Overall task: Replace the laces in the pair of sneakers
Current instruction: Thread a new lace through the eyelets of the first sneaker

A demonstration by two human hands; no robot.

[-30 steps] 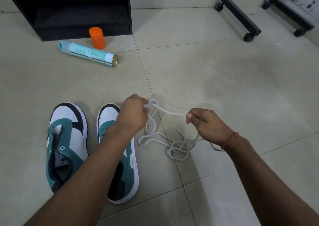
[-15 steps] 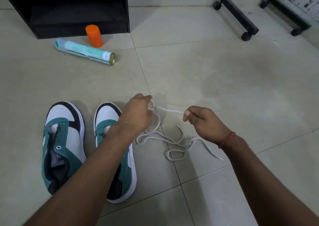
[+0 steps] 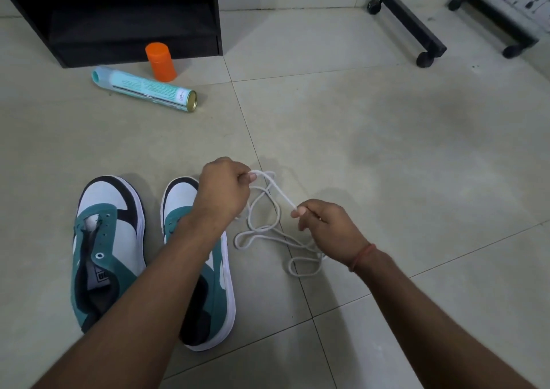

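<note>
My left hand (image 3: pixel 224 191) and right hand (image 3: pixel 329 229) each pinch the white lace (image 3: pixel 269 219), a short span held taut between them, apparently to find an end and clear tangles. The rest lies looped on the floor (image 3: pixel 387 150) beneath my right hand. Both sneakers (image 3: pixel 108 249), unlaced, sit under my left forearm, within reach for threading.

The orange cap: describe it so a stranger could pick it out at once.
Start at the black cabinet at the far left of the tiled floor. Just in front of its bottom edge stands the orange cap, upright. Beside it lies a pale teal spray can on its side; the cap is the only orange thing there.
</note>
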